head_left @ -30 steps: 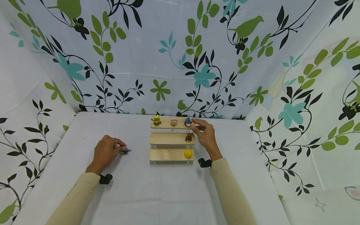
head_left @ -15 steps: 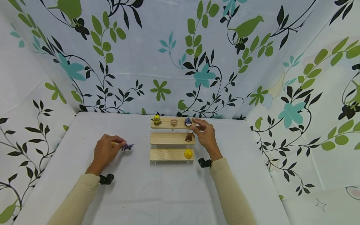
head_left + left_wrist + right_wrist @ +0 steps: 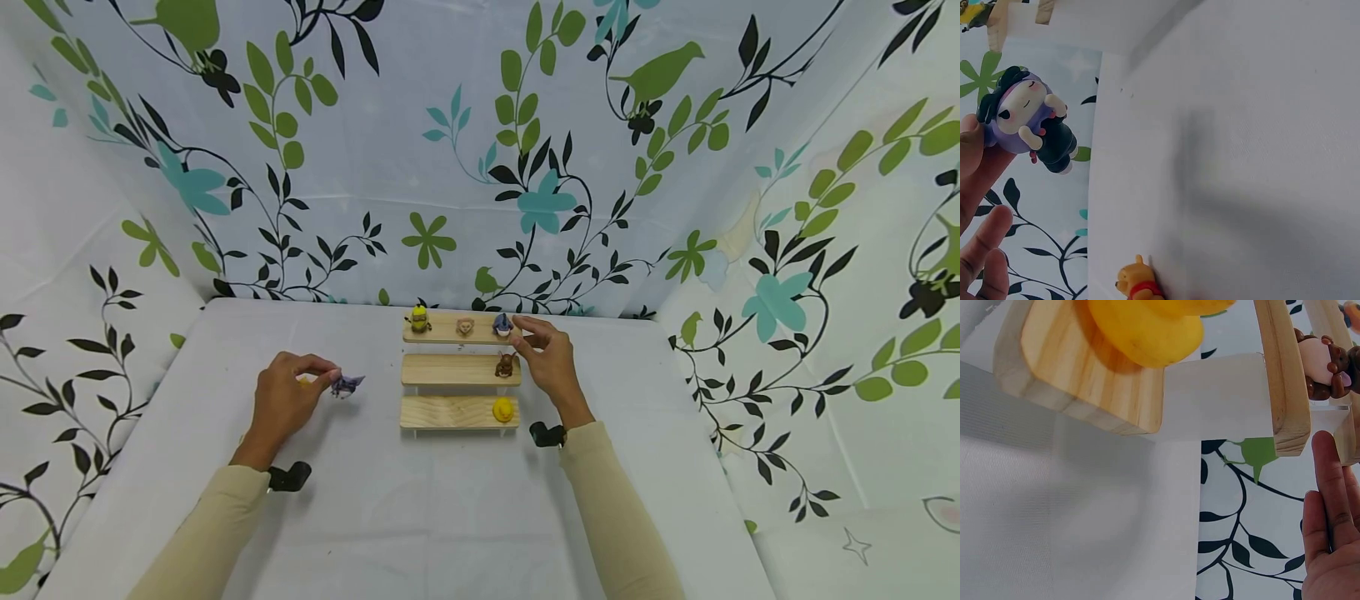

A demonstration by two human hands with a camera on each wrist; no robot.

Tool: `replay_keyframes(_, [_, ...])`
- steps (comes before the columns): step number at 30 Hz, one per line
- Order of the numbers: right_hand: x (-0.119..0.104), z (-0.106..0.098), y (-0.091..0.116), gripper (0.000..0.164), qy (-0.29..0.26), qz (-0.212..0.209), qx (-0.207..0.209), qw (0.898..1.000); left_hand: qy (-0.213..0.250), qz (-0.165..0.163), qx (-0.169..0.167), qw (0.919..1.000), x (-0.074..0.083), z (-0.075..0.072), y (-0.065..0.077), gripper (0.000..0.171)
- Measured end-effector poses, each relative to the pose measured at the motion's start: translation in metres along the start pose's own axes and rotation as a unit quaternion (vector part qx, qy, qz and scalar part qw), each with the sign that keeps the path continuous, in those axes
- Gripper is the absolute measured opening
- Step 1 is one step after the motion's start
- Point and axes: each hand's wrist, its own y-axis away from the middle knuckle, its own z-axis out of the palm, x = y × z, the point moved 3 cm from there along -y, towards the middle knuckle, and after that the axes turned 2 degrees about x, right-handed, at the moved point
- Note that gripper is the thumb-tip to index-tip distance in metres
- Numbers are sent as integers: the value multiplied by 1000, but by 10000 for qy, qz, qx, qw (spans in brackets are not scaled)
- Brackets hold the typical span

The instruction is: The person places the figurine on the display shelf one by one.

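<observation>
My left hand [image 3: 288, 396] pinches a small purple and black figurine [image 3: 1025, 119] with a pale face, held over the white table left of the shelf. A yellow bear figurine [image 3: 1138, 278] in a red shirt stands near that hand, mostly hidden by it in the head view. A three-tier wooden display shelf [image 3: 446, 371] stands at centre. My right hand [image 3: 551, 362] grips the right end of its top tier with thumb and index finger, beside a blue figurine [image 3: 502, 324]. Its other fingers [image 3: 1333, 487] extend straight in the right wrist view.
The top tier also holds a yellow-green figurine [image 3: 419, 318] and a beige one [image 3: 465, 326]. A brown figurine [image 3: 1322, 362] sits on the middle tier's right end, a yellow one [image 3: 503, 409] on the bottom tier. Patterned cloth [image 3: 360, 142] hangs behind the table.
The left hand has shifted slightly right and raised the purple figurine, which shows more of itself now. My right hand stays at the shelf's top tier.
</observation>
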Motion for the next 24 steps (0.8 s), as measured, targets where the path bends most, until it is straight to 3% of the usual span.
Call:
replay_keyframes(9, [-1, 0, 1, 42, 85, 78, 21, 9999, 3, 344, 258, 9991, 15, -2, 1, 14])
replay_keyframes(24, [-2, 0, 1, 41, -68, 63, 20, 10000, 117, 417, 350, 9984, 39, -7, 1, 16])
